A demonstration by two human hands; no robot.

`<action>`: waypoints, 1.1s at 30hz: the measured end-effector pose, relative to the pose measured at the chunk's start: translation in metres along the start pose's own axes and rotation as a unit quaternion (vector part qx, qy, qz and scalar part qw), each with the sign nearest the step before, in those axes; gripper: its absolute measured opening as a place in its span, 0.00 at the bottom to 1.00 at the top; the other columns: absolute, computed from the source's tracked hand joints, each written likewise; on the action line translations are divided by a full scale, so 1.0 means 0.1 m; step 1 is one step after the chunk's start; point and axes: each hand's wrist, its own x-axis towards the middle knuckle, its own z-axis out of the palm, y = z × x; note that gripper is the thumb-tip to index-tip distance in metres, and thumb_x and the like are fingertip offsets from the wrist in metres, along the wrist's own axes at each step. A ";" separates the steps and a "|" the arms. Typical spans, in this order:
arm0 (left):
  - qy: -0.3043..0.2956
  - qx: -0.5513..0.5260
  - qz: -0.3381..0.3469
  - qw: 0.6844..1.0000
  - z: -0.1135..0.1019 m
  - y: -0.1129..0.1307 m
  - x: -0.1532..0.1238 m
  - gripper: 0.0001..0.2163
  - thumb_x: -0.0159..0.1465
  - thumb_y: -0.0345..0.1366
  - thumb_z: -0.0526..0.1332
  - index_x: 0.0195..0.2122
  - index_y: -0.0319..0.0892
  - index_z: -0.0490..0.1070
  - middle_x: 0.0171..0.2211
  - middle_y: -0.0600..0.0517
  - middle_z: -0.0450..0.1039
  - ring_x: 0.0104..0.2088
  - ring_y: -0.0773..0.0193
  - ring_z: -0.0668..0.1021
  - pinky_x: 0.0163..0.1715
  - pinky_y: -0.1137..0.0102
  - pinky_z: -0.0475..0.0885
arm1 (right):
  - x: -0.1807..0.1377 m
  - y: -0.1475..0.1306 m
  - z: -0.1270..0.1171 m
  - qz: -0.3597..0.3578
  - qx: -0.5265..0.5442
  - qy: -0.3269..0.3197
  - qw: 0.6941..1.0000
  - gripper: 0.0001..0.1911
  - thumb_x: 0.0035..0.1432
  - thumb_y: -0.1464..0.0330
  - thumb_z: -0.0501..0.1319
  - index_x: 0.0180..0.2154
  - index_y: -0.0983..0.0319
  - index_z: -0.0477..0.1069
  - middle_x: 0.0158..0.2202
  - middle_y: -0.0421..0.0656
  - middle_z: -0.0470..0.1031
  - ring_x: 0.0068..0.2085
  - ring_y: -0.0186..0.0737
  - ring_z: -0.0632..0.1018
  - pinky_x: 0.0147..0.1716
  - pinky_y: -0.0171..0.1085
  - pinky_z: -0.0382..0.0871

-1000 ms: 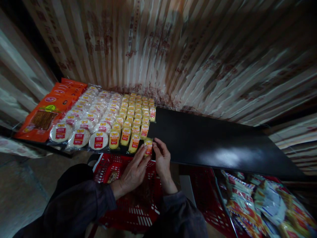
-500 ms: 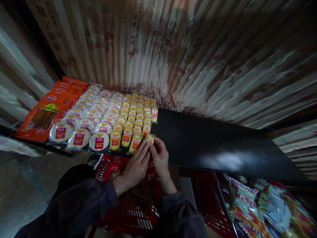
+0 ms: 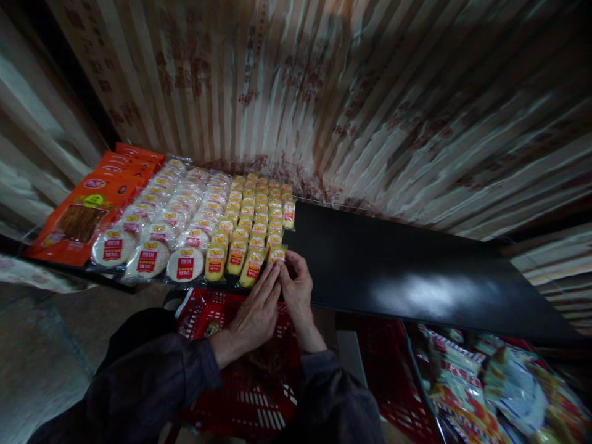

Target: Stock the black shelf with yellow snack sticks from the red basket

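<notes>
A small yellow wrapped snack (image 3: 277,252) lies at the front end of the rightmost row of like snacks, its lower part hidden by my fingers. My left hand (image 3: 256,311) presses its fingertips on the near side of it. From the right, my right hand (image 3: 297,290) pinches the same snack with thumb and bent fingers. Just left stand rows of yellow wrapped snacks (image 3: 237,253) with red labels, leaning on one another. Beyond them are rows of round white wrapped rice crackers (image 3: 185,265). All rest on a black shelf (image 3: 370,259).
Orange snack pouches (image 3: 78,216) overlap at the shelf's left end. Below the shelf's front edge sits a red basket (image 3: 259,407) with wrapped items inside. Another red basket (image 3: 398,394) and large snack bags (image 3: 462,382) are at lower right. A pleated curtain (image 3: 277,92) hangs behind.
Both hands have shifted slightly left and the held snack has moved left and back, closer against its row. The other snacks stay where they were.
</notes>
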 end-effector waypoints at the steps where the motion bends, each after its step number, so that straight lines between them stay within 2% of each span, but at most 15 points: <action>1: 0.003 -0.003 -0.002 1.000 0.01 0.00 -0.01 0.29 0.63 0.22 0.48 0.66 0.30 0.48 0.70 0.36 0.35 0.69 0.49 0.41 0.63 0.49 0.62 | 0.00 0.00 0.00 -0.001 -0.001 0.000 1.000 0.16 0.54 0.60 0.63 0.43 0.61 0.69 0.41 0.45 0.77 0.39 0.39 0.78 0.42 0.41 0.74; 6: 0.002 -0.016 -0.017 1.000 0.04 0.00 -0.03 0.31 0.62 0.22 0.49 0.67 0.33 0.46 0.70 0.38 0.32 0.69 0.48 0.41 0.63 0.47 0.61 | 0.05 0.02 0.02 -0.014 -0.017 0.009 1.000 0.15 0.54 0.59 0.63 0.41 0.60 0.68 0.38 0.44 0.76 0.38 0.39 0.78 0.41 0.40 0.75; 12: -0.024 0.020 -0.021 0.999 -0.02 0.04 -0.02 0.24 0.62 0.23 0.50 0.61 0.27 0.58 0.70 0.35 0.36 0.69 0.49 0.41 0.65 0.51 0.61 | 0.09 0.07 0.01 -0.005 -0.016 -0.009 1.000 0.13 0.54 0.59 0.64 0.37 0.60 0.68 0.41 0.45 0.76 0.40 0.40 0.78 0.45 0.42 0.73; 16: -0.042 0.053 -0.017 0.998 -0.05 0.05 -0.02 0.22 0.62 0.24 0.51 0.58 0.25 0.62 0.69 0.34 0.38 0.69 0.47 0.40 0.64 0.51 0.61 | 0.09 0.06 0.00 -0.007 -0.023 -0.015 1.000 0.13 0.54 0.58 0.64 0.34 0.60 0.68 0.42 0.45 0.76 0.42 0.40 0.78 0.46 0.42 0.73; 24: -0.062 0.067 -0.013 0.996 -0.01 0.02 -0.03 0.26 0.61 0.25 0.51 0.61 0.23 0.57 0.68 0.33 0.43 0.69 0.49 0.38 0.65 0.51 0.58 | 0.10 -0.02 -0.05 -0.025 -0.084 -0.018 0.996 0.13 0.56 0.57 0.61 0.30 0.60 0.70 0.44 0.47 0.76 0.44 0.42 0.76 0.47 0.43 0.71; 29: -0.071 0.083 -0.008 0.994 -0.04 0.02 0.01 0.25 0.61 0.24 0.51 0.59 0.19 0.58 0.67 0.30 0.46 0.68 0.49 0.37 0.66 0.55 0.56 | 0.09 -0.05 -0.04 -0.034 -0.097 0.000 0.995 0.13 0.56 0.57 0.61 0.29 0.60 0.71 0.44 0.47 0.76 0.46 0.43 0.76 0.48 0.42 0.70; 33: -0.069 0.079 -0.009 0.994 -0.06 0.03 0.01 0.24 0.61 0.24 0.51 0.59 0.20 0.60 0.67 0.30 0.47 0.68 0.49 0.36 0.65 0.54 0.58 | 0.08 -0.04 -0.02 -0.017 -0.072 -0.018 0.997 0.13 0.57 0.57 0.61 0.30 0.60 0.70 0.43 0.46 0.76 0.44 0.42 0.76 0.47 0.42 0.70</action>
